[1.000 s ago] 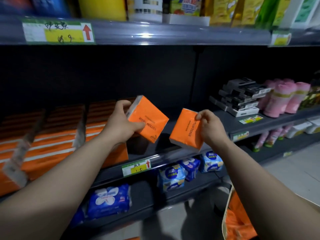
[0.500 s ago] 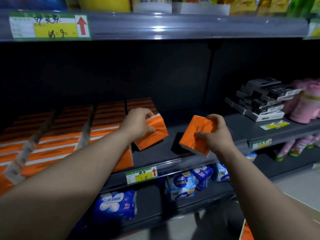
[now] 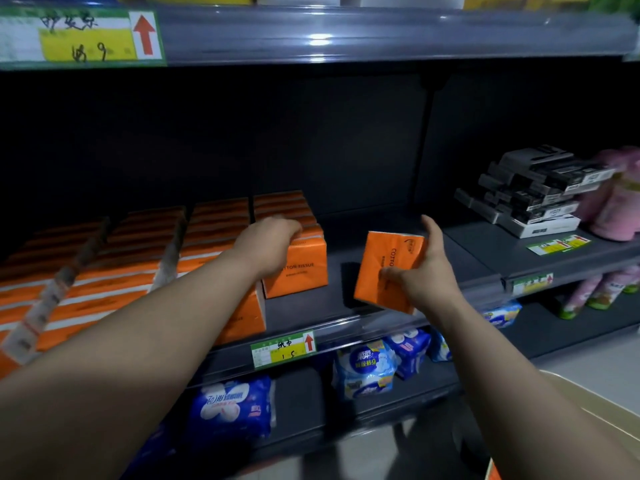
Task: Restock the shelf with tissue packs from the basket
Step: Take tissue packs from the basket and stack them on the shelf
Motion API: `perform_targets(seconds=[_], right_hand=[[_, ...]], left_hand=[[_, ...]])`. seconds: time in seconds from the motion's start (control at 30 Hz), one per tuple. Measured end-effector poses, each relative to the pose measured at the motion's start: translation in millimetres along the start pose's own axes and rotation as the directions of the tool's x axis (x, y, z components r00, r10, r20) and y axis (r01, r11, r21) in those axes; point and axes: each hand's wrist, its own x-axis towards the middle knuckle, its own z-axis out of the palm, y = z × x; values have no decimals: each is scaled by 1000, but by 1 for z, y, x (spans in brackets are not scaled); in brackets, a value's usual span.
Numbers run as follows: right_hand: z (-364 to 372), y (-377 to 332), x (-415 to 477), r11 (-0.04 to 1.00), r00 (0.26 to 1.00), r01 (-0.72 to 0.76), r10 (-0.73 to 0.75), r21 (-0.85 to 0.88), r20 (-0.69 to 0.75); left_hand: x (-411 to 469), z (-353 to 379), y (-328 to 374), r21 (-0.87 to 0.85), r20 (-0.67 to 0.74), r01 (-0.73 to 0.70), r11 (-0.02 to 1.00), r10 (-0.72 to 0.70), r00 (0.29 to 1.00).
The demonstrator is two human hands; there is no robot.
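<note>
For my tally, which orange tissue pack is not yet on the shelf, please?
The pack the right hand holds tilted, apart from the shelved rows.

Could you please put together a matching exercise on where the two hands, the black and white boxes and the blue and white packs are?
Things:
1. left hand
2. right hand
3. black and white boxes
4. blue and white packs

Places:
A. on the lower shelf
B. holding the tilted tissue pack above the middle shelf
C. gripping the top of the standing tissue pack
D. stacked on the right-hand shelf section

Pairs: 1-C, 2-B, 3-D, 4-A.
</note>
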Motion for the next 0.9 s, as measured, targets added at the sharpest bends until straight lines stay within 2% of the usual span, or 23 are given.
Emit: perform_targets(seconds=[0.2,0.43,0.53,0.6,0.7,0.9], right_hand=[[3,-6,-4,1000,1000,0,0,12,8],[1,-12,-6,1000,1000,-6,6,-30,7],[0,-18,-7,999,999,35,-34,-35,26],[1,-23,-9,996,995,69,-65,-53,71],[6,-33,-14,983,979,151,-133,-106,157],[36,-61,-23,866,891,411,-314,-285,328]], left_hand=[[3,3,-6,-63,10,15,998,-14,1000],[-1,5,-6,-7,-19,16,1000,-16,1000],[-10,-1,-11,-60,-58,91,994,-94,994],[-20,-9,-17,-141,-94,161,977,-175,980],[-41,-19,-27,-136,-129,204,969,-222,967],[-81,-23,-55,-63,-39,279,958,-282,959]])
